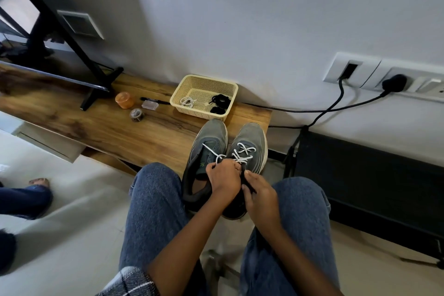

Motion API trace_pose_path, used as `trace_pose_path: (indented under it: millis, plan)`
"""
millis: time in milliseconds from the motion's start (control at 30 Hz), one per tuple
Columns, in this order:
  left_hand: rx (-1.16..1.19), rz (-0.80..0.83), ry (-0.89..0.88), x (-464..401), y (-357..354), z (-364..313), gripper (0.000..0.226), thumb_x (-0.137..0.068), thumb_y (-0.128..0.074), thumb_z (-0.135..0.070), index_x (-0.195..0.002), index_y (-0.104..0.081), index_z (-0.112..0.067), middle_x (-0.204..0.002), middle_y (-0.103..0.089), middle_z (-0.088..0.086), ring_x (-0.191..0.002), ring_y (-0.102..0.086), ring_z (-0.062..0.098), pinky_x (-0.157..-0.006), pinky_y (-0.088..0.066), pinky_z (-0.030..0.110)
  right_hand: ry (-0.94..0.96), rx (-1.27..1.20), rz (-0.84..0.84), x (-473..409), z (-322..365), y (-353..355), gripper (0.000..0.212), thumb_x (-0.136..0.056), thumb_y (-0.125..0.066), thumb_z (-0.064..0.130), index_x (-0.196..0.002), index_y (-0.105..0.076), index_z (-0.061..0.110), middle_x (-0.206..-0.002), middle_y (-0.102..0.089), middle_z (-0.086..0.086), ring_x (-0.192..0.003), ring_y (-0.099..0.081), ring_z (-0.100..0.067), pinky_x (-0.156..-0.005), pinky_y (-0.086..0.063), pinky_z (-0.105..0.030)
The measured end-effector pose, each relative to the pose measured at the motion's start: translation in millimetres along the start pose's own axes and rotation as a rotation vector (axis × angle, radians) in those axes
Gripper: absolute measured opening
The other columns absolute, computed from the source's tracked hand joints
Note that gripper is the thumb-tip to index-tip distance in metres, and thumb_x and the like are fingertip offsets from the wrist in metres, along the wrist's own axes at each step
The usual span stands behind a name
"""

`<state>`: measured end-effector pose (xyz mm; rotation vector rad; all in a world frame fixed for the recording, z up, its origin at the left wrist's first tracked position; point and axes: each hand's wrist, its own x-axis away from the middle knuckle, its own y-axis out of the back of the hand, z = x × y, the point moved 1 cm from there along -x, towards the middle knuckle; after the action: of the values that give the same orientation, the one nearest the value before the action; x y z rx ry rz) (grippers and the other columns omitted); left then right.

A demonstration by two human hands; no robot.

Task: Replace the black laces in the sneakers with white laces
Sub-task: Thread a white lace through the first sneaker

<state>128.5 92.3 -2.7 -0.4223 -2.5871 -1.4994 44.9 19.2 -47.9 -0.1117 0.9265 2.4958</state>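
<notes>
My left hand (224,176) was curled over the tongue of the right-hand sneaker (247,151), fingers bent round the white lace (242,155) near its topmost crossings; exactly which strand they pinched I could not tell, since the knuckles hid the tips. My right hand (260,196) sat just beside it, fingers folded round the dark collar and tongue of that same shoe, steadying it. That sneaker already carried several white crossings up its eyelets, so I judged the step in hand was the last threading or snugging at the top. To do it well I reckoned on holding the collar firm with the right hand, drawing slack up row by row from the toe, keeping both ends even, and not letting the lace twist flat against the eyelets. One loose run of white lace trailed across the left-hand sneaker (209,149), which touched its partner and showed no finished crossings, so that shoe looked the one left to do. Beyond the toes, on the wooden shelf (101,125), the cream basket (204,96) held a coiled white lace (187,102) and the removed black laces (219,103); an orange tub (124,100), a tape roll (137,114) and a small clear box (150,105) lay further left
</notes>
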Motion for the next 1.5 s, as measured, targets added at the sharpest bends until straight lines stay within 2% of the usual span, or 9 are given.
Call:
trace_pose_path:
  millis: [300,400,533,633,867,967,1100,1267,1500]
  plan:
    - [0.037,-0.083,-0.131,12,1,5,0.018,-0.096,-0.051,-0.016,-0.086,-0.065,-0.012,-0.083,-0.066,0.006,-0.093,-0.051,0.021,-0.092,-0.03,0.025,0.034,0.051,-0.011,3,5,1,0.032,-0.08,-0.062,0.0,-0.112,-0.067,-0.001,-0.11,-0.067,-0.012,-0.102,-0.063,-0.021,-0.096,-0.036,-0.014]
    - [0.102,-0.09,-0.131,11,-4,8,0.013,-0.093,-0.056,-0.014,-0.088,-0.068,-0.013,-0.085,-0.068,0.002,-0.091,-0.054,0.017,-0.1,-0.034,0.03,0.014,0.037,0.003,2,4,1,0.032,-0.08,-0.06,0.006,-0.111,-0.068,-0.001,-0.109,-0.068,-0.012,-0.1,-0.065,-0.024,-0.094,-0.037,-0.015]
    - [0.135,-0.136,-0.125,7,-6,6,0.009,-0.086,-0.065,-0.009,-0.088,-0.073,-0.013,-0.093,-0.066,0.003,-0.092,-0.059,0.019,-0.095,-0.044,0.038,0.014,0.014,0.01,1,1,1,0.034,-0.078,-0.065,0.008,-0.111,-0.068,0.0,-0.109,-0.068,-0.011,-0.1,-0.064,-0.02,-0.096,-0.034,-0.008]
    - [0.09,-0.155,-0.143,8,-5,5,0.012,-0.091,-0.06,-0.012,-0.087,-0.07,-0.015,-0.086,-0.069,0.0,-0.08,-0.051,0.012,-0.101,-0.038,0.033,0.023,0.009,0.005,1,0,0,0.035,-0.077,-0.071,0.002,-0.112,-0.067,0.001,-0.109,-0.068,-0.01,-0.101,-0.063,-0.019,-0.097,-0.033,-0.006]
    - [-0.008,-0.139,-0.134,9,-9,7,0.014,-0.099,-0.048,-0.021,-0.096,-0.062,-0.02,-0.088,-0.068,-0.004,-0.09,-0.06,0.012,-0.11,-0.017,0.028,0.035,0.005,0.002,1,-2,0,0.037,-0.078,-0.069,0.003,-0.115,-0.066,0.002,-0.112,-0.067,-0.01,-0.104,-0.061,-0.017,-0.097,-0.036,-0.01]
    - [0.11,-0.129,-0.075,7,-10,8,0.011,-0.096,-0.053,-0.021,-0.094,-0.065,-0.021,-0.088,-0.069,-0.005,-0.092,-0.059,0.01,-0.105,-0.017,0.024,0.021,-0.005,-0.009,1,-2,1,0.037,-0.077,-0.069,0.003,-0.114,-0.067,0.002,-0.112,-0.067,-0.009,-0.104,-0.061,-0.017,-0.098,-0.035,-0.009]
    - [0.258,-0.116,0.008,2,-12,10,0.006,-0.089,-0.064,-0.022,-0.087,-0.068,-0.026,-0.084,-0.069,-0.009,-0.095,-0.059,0.012,-0.085,-0.018,0.019,0.028,-0.017,-0.021,1,0,2,0.036,-0.077,-0.069,0.002,-0.113,-0.067,0.002,-0.111,-0.068,-0.01,-0.103,-0.062,-0.016,-0.097,-0.037,-0.01]
    - [0.326,-0.129,0.041,4,-13,8,0.015,-0.086,-0.068,-0.017,-0.083,-0.061,-0.029,-0.072,-0.061,-0.018,-0.092,-0.062,0.011,-0.096,-0.033,0.029,0.023,-0.018,-0.028,1,-1,1,0.038,-0.075,-0.072,-0.002,-0.112,-0.067,0.001,-0.111,-0.068,-0.01,-0.102,-0.062,-0.016,-0.097,-0.036,-0.009]
    - [0.302,-0.12,0.158,5,-7,-2,0.015,-0.088,-0.06,-0.019,-0.1,-0.058,-0.027,-0.093,-0.07,-0.008,-0.108,-0.057,0.017,-0.1,-0.028,0.029,0.031,-0.013,-0.029,0,0,-2,0.041,-0.071,-0.073,-0.007,-0.111,-0.069,0.003,-0.109,-0.069,-0.008,-0.101,-0.063,-0.016,-0.096,-0.039,-0.012]
